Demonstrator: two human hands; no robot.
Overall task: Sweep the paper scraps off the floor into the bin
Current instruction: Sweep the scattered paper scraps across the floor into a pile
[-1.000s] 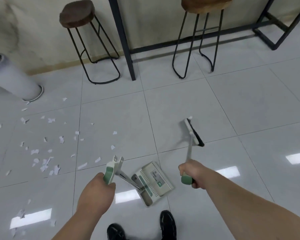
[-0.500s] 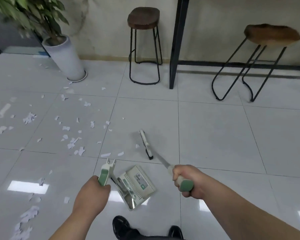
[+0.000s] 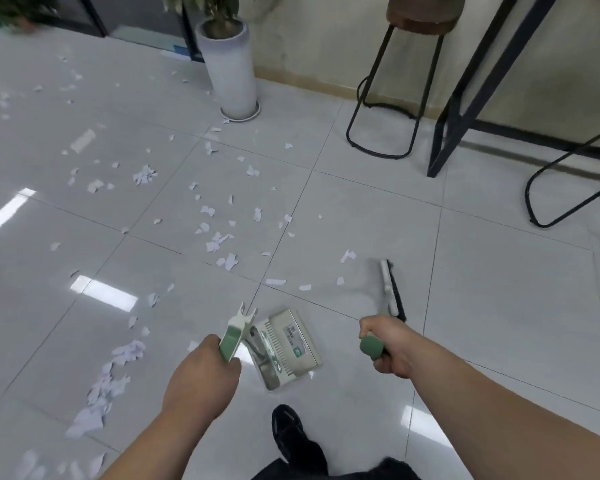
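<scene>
Head view, left hand: wrapped round the green dustpan handle; pan low by the shoe.
Right hand: clamped on the broom handle; brush head down just right of the nearest scraps.
Paper scraps: strewn over the floor's left half, out to the plant pot at the wall edge.
Progress: apparently barely begun; none visibly collected, no bin in view.

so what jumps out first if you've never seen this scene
White paper scraps litter the grey tiled floor across the left and middle. Nearest the camera, the left hand holds a long-handled dustpan by its green grip, and the right hand holds a broom whose head lies just right of the nearest scraps.
</scene>
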